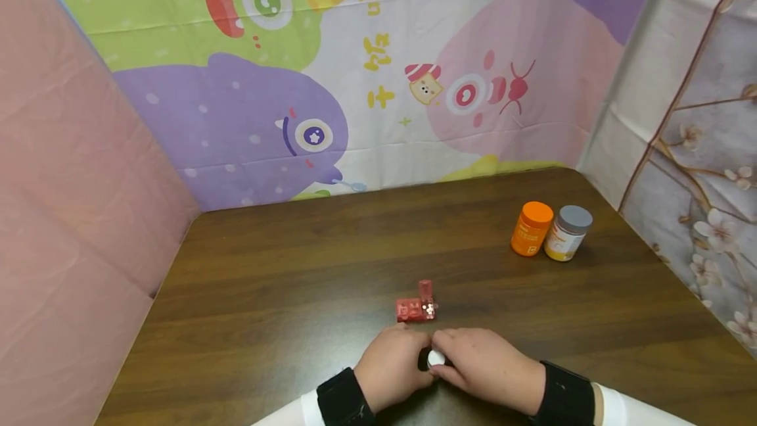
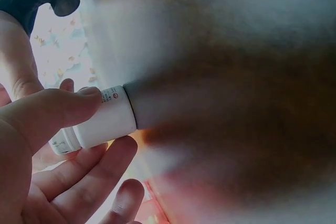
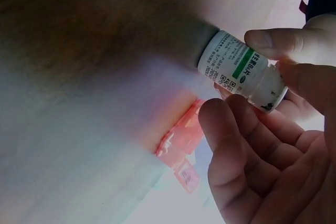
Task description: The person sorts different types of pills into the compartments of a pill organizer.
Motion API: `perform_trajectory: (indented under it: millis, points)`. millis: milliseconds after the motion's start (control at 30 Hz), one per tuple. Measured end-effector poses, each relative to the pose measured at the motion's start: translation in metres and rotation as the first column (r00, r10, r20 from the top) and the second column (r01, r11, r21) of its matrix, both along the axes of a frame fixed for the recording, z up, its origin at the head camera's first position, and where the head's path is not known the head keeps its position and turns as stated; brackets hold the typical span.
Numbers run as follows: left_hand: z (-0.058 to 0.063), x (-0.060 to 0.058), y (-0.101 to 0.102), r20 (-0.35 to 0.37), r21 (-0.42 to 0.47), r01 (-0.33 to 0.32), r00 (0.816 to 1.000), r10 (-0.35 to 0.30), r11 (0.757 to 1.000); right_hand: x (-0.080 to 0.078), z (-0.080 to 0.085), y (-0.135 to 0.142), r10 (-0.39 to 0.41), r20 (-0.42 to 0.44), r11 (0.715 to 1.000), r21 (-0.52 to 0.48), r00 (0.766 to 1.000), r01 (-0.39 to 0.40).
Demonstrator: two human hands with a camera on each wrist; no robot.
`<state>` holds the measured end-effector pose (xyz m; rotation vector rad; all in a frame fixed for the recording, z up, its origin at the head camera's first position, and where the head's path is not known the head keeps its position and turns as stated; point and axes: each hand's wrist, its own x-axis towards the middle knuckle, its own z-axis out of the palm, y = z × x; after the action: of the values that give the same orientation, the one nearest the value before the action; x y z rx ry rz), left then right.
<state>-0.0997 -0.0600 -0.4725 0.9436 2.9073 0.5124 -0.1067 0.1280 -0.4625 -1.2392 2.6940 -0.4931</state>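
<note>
Near the front edge of the table, my left hand [image 1: 395, 361] grips the body of a small white pill bottle [image 3: 233, 66] between thumb and fingers. My right hand [image 1: 492, 365] pinches the bottle's white cap [image 1: 435, 358], which sits on the bottle's neck. A printed label with a green band shows in the right wrist view. Just beyond both hands lies a red translucent pill box [image 1: 409, 309]. One of its lids [image 1: 426, 289] stands up, and white pills [image 1: 428, 309] show in the compartment there.
At the back right of the brown wooden table [image 1: 284, 268] stand an orange bottle [image 1: 531, 232] and a grey-lidded jar [image 1: 568, 235], side by side. A patterned cloth [image 1: 378, 137] hangs behind the table, with a pink cloth [image 1: 89, 183] at the left and a floral one at the right.
</note>
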Motion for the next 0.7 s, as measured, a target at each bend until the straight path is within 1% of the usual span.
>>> perform_trajectory:
  millis: [100,333,467,600,700]
  points:
    - [-0.001,0.000,0.000,-0.001,-0.003,-0.002,1.000,0.002,1.000,0.000,-0.001,0.000,0.003,-0.004,1.000,0.002,1.000,-0.003]
    - [-0.002,0.003,-0.001,-0.007,-0.020,-0.009,1.000,0.009,1.000,0.000,0.001,0.000,-0.012,0.017,1.000,0.019,1.000,0.011]
    - [-0.002,0.005,-0.002,-0.024,-0.029,-0.015,1.000,0.015,0.999,0.000,0.002,0.001,-0.017,0.003,1.000,0.016,1.000,0.017]
    - [0.003,0.010,-0.007,-0.036,-0.033,-0.050,0.998,0.049,0.998,-0.003,0.006,0.006,-0.034,-0.024,0.999,-0.003,0.999,0.034]
    - [0.011,0.014,-0.014,-0.073,-0.043,-0.088,0.994,0.085,0.995,-0.008,0.011,0.016,-0.085,-0.040,0.996,-0.020,0.996,0.084]
